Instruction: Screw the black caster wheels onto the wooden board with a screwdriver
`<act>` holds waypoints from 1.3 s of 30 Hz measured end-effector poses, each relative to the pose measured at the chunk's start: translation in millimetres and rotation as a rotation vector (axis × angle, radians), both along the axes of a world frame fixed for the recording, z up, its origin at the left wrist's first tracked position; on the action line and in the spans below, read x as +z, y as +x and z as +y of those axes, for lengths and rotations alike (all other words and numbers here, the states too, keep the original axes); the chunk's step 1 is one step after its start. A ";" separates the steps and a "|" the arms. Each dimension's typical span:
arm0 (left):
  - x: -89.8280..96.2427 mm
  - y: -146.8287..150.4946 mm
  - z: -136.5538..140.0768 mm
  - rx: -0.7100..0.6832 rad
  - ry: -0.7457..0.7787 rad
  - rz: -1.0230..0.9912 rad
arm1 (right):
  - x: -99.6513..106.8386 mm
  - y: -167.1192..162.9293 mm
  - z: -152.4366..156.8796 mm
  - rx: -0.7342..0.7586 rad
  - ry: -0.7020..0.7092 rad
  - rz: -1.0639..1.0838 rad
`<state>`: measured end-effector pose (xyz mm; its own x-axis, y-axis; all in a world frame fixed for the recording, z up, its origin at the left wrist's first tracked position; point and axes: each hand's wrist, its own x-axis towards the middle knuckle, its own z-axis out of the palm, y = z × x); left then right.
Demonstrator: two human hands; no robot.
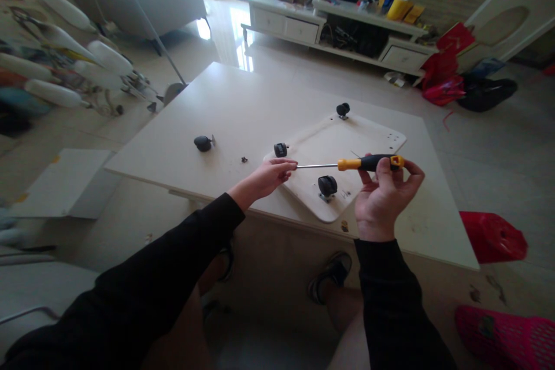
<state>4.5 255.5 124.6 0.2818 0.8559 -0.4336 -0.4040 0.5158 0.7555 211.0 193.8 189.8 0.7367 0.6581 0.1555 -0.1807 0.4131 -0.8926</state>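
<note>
Right hand (385, 199): gripping the screwdriver (368, 162) by its handle, over the white board (329, 136).
Left hand (271, 174): pinched at the shaft's tip; anything smaller there is too hidden to tell.
Steadiness: a light pinch, shaft straight, should serve best.
Near caster (327, 185): upright on the board, better not knocked.
Table (225, 98): under everything.

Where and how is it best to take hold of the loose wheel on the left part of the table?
Grip the loose wheel by its rounded black body, probably best from the picture's left: that side is bulky, while its thin metal mount sticks out to the right.
</note>
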 end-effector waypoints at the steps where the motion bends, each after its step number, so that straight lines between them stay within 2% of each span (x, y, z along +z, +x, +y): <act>1: -0.2 0.2 -0.1 0.000 0.002 0.005 | 0.2 -0.1 -0.3 -0.001 0.005 0.002; 16: -6.4 -1.3 -0.2 -0.025 0.044 0.030 | 0.9 1.4 -2.1 -0.023 -0.018 -0.030; 22: -4.4 0.1 -1.4 -0.045 0.109 0.065 | 0.9 2.1 -3.4 -0.050 -0.043 -0.054; 28: -0.2 0.4 -1.6 -0.021 0.169 0.085 | 0.9 1.7 -3.7 -0.088 -0.052 -0.153; 33: -2.5 3.2 -1.0 0.043 0.185 0.032 | -5.6 6.2 -0.8 -0.130 -0.089 -0.133; 39: -8.0 3.0 2.1 0.099 0.379 0.157 | -11.5 11.3 0.4 -0.179 -0.144 -0.137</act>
<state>7.5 257.6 116.6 0.1457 0.9827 -0.1139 -0.3029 0.1539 0.9405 222.3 194.1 178.3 0.8217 0.5419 0.1765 0.0108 0.2948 -0.9555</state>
